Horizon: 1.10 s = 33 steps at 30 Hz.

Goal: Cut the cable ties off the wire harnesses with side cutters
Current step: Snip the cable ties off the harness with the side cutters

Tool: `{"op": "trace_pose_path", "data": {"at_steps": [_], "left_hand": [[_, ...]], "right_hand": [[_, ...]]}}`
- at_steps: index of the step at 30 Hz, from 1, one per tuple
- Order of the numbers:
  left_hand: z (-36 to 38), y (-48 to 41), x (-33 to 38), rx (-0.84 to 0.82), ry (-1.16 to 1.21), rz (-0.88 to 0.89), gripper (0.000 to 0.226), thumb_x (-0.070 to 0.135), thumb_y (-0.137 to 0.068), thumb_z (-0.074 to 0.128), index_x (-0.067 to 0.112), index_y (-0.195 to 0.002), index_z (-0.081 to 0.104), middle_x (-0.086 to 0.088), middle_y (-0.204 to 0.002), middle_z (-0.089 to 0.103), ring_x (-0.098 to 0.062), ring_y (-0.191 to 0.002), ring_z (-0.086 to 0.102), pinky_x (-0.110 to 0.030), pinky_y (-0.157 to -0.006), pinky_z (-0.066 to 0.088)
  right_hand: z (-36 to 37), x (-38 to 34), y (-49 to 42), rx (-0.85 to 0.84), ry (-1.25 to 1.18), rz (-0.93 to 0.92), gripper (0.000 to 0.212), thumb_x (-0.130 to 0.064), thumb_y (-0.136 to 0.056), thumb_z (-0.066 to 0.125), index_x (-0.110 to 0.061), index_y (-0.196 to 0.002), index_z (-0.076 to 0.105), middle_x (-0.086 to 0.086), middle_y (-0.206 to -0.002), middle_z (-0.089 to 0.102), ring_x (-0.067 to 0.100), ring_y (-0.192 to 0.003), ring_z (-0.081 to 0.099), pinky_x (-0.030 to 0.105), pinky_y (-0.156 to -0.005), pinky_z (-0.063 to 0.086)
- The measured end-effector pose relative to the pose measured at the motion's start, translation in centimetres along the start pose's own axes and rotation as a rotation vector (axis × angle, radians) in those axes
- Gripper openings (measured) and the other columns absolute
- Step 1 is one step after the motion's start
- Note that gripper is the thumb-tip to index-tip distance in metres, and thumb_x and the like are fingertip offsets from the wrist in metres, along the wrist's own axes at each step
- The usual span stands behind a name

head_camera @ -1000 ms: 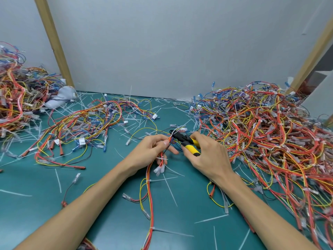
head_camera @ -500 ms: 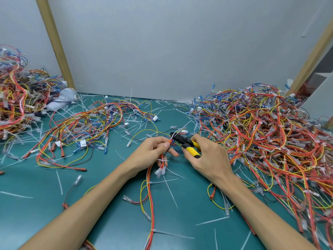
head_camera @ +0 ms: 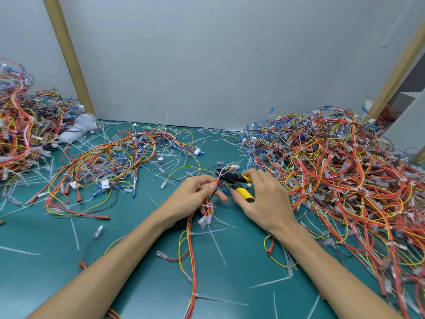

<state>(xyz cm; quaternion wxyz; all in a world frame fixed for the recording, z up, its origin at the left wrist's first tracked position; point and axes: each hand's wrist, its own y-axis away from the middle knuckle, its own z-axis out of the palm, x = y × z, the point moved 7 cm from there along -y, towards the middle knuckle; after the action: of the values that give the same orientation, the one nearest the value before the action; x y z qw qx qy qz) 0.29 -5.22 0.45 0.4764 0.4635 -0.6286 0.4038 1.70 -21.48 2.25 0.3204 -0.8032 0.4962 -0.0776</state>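
Left hand [head_camera: 195,195] pinches the red-yellow wire harness [head_camera: 190,226] trailing nearward; right hand [head_camera: 266,203] grips yellow-handled side cutters [head_camera: 232,180], nose aimed left at it.

Your right hand [head_camera: 264,201] covers part of the side cutters [head_camera: 232,180]; their blade tips are lost in the harness [head_camera: 193,261], which runs off-frame at 6 o'clock.

Left hand [head_camera: 195,194] pinches wire harness [head_camera: 192,245]; right hand [head_camera: 264,201] grips side cutters [head_camera: 232,180].
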Motion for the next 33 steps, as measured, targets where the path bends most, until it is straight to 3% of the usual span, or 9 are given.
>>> {"op": "trace_pose_path", "data": {"at_steps": [9, 16, 21, 27, 33], "left_hand": [[-0.1, -0.1, -0.4, -0.001, -0.008, -0.01, 0.017, 0.013, -0.104, 0.04, 0.005, -0.103, 0.055, -0.004, -0.091, 0.075, -0.014, -0.05, 0.057, -0.02, -0.048, 0.046], [-0.1, -0.1, -0.3, -0.003, -0.006, -0.005, 0.017, 0.012, -0.104, 0.04, 0.007, -0.101, 0.056, -0.004, -0.09, 0.075, -0.013, -0.049, 0.056, -0.02, -0.048, 0.046], [-0.2, -0.1, -0.4, 0.007, -0.014, -0.006, 0.018, 0.013, -0.104, 0.041, 0.005, -0.105, 0.056, -0.003, -0.089, 0.075, -0.016, -0.051, 0.055, -0.022, -0.049, 0.047], [-0.2, -0.2, -0.5, 0.0, -0.026, -0.009, 0.017, 0.014, -0.104, 0.041, 0.012, -0.1, 0.057, -0.003, -0.091, 0.076, -0.016, -0.052, 0.056, -0.02, -0.049, 0.047], [-0.3, -0.4, -1.0, 0.008, -0.007, -0.01, 0.018, 0.017, -0.104, 0.042, 0.007, -0.104, 0.058, -0.002, -0.087, 0.076, -0.016, -0.051, 0.057, -0.021, -0.047, 0.047]], "right_hand": [[-0.2, -0.2, -0.1, -0.016, 0.029, -0.015, 0.032, -0.055, -0.084, 0.058, -0.025, -0.094, 0.055, -0.008, -0.076, 0.059, 0.017, -0.071, 0.056, 0.028, -0.054, 0.037], [-0.1, -0.1, 0.0, -0.03, 0.023, 0.0, 0.03, -0.055, -0.084, 0.059, -0.026, -0.093, 0.056, -0.007, -0.075, 0.06, 0.017, -0.071, 0.058, 0.029, -0.053, 0.039], [-0.3, -0.2, 0.0, 0.004, 0.005, -0.02, 0.033, -0.05, -0.082, 0.065, -0.023, -0.1, 0.058, -0.008, -0.085, 0.06, 0.017, -0.079, 0.056, 0.024, -0.063, 0.035], [0.0, -0.1, 0.0, -0.044, 0.058, 0.006, 0.03, -0.056, -0.084, 0.058, -0.027, -0.092, 0.054, -0.008, -0.073, 0.059, 0.017, -0.068, 0.058, 0.028, -0.052, 0.031], [-0.2, -0.2, 0.1, -0.018, 0.053, -0.026, 0.031, -0.055, -0.083, 0.058, -0.026, -0.092, 0.055, -0.008, -0.074, 0.057, 0.016, -0.067, 0.056, 0.026, -0.052, 0.033]]}}
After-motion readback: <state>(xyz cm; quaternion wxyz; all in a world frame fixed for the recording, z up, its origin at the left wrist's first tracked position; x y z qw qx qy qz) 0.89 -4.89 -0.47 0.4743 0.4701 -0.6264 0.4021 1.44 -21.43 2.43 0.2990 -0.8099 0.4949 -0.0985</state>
